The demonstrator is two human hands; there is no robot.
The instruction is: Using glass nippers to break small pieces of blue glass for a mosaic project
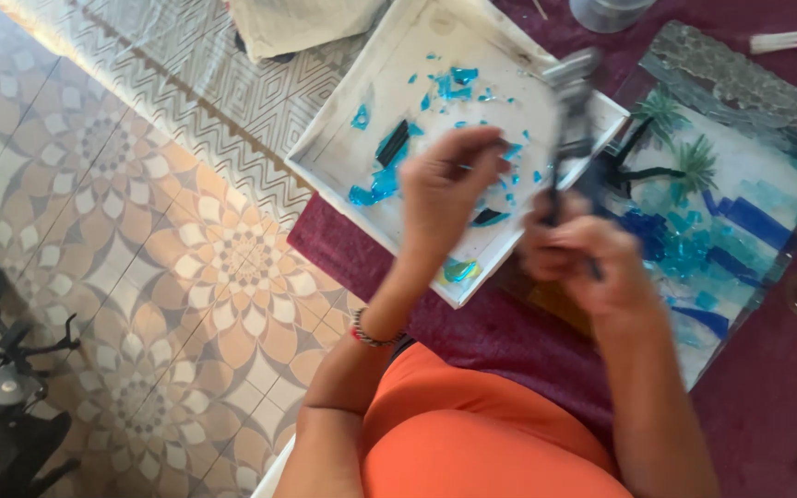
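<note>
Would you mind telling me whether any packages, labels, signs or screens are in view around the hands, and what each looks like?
No labels, signs or screens show. Containers only:
White tray: shallow, square, under the left hand, holding blue glass pieces.
Clear round container: top edge, only partly in view.
The right hand grips a blurred dark tool beside the mosaic panel.

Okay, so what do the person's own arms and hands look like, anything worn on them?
Both arms are bare, with no sleeves reaching the forearms. The left hand has a beaded bracelet at the wrist, dark and light beads with a bit of red. The right hand is blurred; no ring, watch or glove shows on it. An orange top covers the body below.
</note>
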